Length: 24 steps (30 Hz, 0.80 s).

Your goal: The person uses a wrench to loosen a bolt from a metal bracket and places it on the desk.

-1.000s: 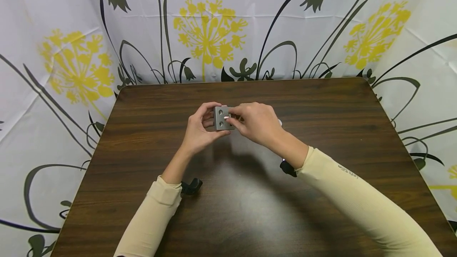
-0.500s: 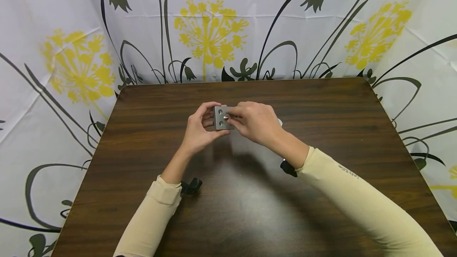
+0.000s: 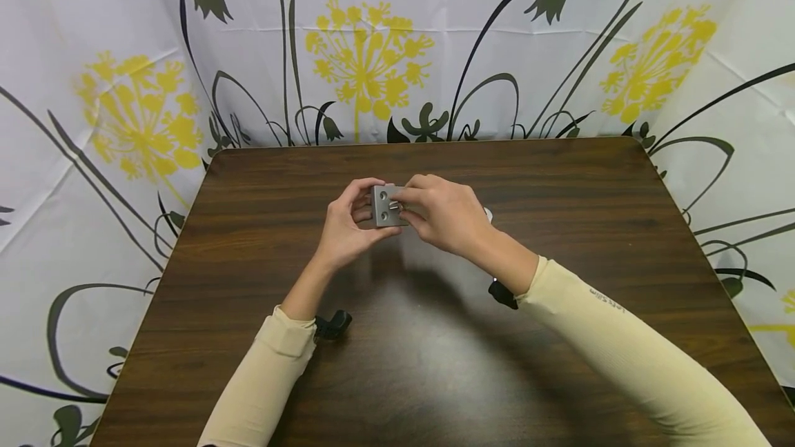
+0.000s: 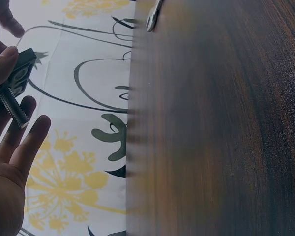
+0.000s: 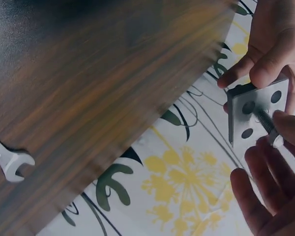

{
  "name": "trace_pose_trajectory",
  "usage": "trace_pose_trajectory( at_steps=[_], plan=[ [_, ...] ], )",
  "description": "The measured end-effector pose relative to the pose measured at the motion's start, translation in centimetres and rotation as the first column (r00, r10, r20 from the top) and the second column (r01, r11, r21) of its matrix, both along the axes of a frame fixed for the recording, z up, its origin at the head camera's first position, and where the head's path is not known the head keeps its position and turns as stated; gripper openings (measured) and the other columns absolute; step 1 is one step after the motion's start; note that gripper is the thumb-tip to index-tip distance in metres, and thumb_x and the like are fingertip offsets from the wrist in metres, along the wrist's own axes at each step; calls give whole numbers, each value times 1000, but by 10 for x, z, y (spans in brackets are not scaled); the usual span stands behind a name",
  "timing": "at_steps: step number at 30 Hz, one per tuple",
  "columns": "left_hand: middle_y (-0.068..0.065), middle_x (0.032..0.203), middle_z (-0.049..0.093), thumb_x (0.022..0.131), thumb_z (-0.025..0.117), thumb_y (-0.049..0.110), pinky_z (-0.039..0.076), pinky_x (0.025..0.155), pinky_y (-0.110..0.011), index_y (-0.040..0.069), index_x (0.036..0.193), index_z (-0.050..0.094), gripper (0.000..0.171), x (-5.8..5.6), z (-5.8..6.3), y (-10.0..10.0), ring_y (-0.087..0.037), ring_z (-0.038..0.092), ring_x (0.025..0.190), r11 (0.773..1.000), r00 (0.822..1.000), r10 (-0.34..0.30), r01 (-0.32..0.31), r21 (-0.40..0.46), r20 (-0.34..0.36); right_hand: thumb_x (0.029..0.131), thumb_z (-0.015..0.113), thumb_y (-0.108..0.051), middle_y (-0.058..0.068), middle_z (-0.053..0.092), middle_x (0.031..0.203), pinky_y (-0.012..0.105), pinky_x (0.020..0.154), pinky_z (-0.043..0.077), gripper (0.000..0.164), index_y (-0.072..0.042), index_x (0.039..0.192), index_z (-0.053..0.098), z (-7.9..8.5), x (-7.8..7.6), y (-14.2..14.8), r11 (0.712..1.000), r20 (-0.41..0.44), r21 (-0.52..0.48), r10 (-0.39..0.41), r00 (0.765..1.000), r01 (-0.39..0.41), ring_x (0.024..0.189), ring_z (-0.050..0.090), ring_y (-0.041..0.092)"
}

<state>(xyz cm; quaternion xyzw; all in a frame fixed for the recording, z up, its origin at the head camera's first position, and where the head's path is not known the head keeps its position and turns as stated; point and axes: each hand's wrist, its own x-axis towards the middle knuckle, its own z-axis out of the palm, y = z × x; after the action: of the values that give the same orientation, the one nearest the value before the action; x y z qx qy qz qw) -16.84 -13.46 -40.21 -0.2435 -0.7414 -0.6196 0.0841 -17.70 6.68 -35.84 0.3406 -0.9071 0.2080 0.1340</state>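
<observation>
A square grey metal plate (image 3: 383, 207) with several round holes is held by its edges in my left hand (image 3: 348, 226), thumb below and fingers above and behind. The thumb and fingers of my right hand (image 3: 450, 216) pinch the head end of a bolt (image 5: 271, 130) that stands at the plate's face. Some of its thread shows between the plate and the head in the right wrist view. On the side seen in the left wrist view, a threaded shaft (image 4: 14, 108) juts out of the plate past the left fingers. Both hands are raised above the table.
An open-end wrench (image 5: 12, 162) lies on the dark wood table (image 3: 261, 212), mostly hidden behind the right hand in the head view. A white cloth with printed flowers (image 3: 497, 33) hangs behind the table's far edge.
The right thumb and fingers have shifted slightly on the bolt, the thumb moving down and right, so more of the bolt shows at the plate. The left hand and plate stay in place.
</observation>
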Motion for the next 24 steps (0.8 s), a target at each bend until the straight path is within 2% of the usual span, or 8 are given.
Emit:
trace_pose_trajectory(
  at_steps=[3,7,10,13,16,21,24],
  plan=[
    [-20,123,62,64,85,-14,56,83,-44,-7,126,51,71,1,0,-1,-33,65,104,1000,1000,9,-9,-1,5,89,73,-32,-5,68,96,30,52,48,30,-18,116,74,1,1,-3,999,11,-22,-42,999,42,72,58,10],
    [-20,123,62,65,85,-13,56,83,-44,-7,126,51,71,0,0,-1,-33,65,103,1000,1000,12,-12,-2,4,93,65,-43,-7,69,79,29,44,42,31,-19,109,76,4,1,-7,990,82,-22,-134,988,136,58,55,9],
    [-20,125,61,64,85,-14,56,84,-44,-7,126,51,71,0,-1,-1,-34,64,105,1000,1000,5,-5,2,2,93,67,-39,-9,68,77,28,45,43,27,-20,108,76,4,1,-7,992,117,3,-122,986,123,59,55,7],
    [-19,126,61,64,85,-15,56,83,-45,-7,126,51,71,0,-2,-2,-34,64,106,1000,1000,-1,1,3,6,90,73,-28,-8,69,90,28,51,46,26,-20,114,75,3,1,-5,998,95,4,-62,994,62,67,58,7],
    [-19,127,61,64,85,-15,56,83,-45,-6,127,51,72,0,-2,-2,-33,64,106,1000,1000,-3,3,1,8,88,75,-26,-6,67,95,29,53,47,30,-20,118,73,2,1,-3,999,54,-7,-34,998,34,70,57,9],
    [-20,126,61,64,85,-14,56,83,-44,-6,126,51,72,0,0,-2,-33,64,106,1000,1000,8,-8,-9,-1,93,67,-41,-8,68,82,28,47,44,29,-20,110,76,2,1,-4,994,74,-16,-107,992,109,64,57,7],
    [-20,126,61,63,86,-14,56,83,-44,-7,126,52,71,0,1,-2,-33,64,106,1000,1000,5,-6,-10,-5,93,67,-39,-8,68,81,29,48,45,26,-20,107,77,3,1,-3,993,93,-2,-115,989,116,64,58,7]
  ],
)
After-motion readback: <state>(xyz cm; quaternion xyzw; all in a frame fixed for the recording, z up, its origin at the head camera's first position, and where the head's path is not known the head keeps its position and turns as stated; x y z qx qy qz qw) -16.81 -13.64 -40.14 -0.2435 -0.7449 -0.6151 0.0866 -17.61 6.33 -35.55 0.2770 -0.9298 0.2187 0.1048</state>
